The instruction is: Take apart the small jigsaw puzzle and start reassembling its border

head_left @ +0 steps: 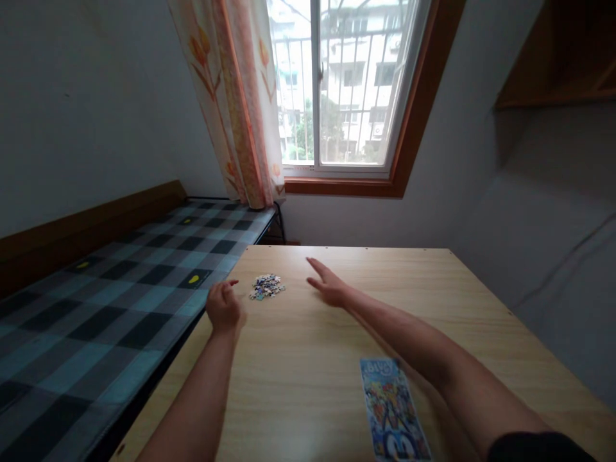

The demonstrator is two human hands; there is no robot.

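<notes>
A small heap of jigsaw puzzle pieces (267, 287) lies on the light wooden tabletop, towards its far left. My left hand (224, 307) is just left of the heap, apart from it. Its fingers are curled in with one fingertip poking out to the right; whether anything is inside them is hidden. To the right of the heap, my right hand (328, 283) hovers over or rests on the table, fingers stretched out and thumb apart, holding nothing. A colourful printed picture sheet (394, 410) with cartoon figures lies flat near the front, beside my right forearm.
The wooden table (298, 378) reaches towards the window wall. Along its left side stands a bed (110, 314) with a checked cover. A flowered curtain (240, 96) hangs beside the barred window (353, 83). A wooden wall cabinet (563, 58) juts out at upper right.
</notes>
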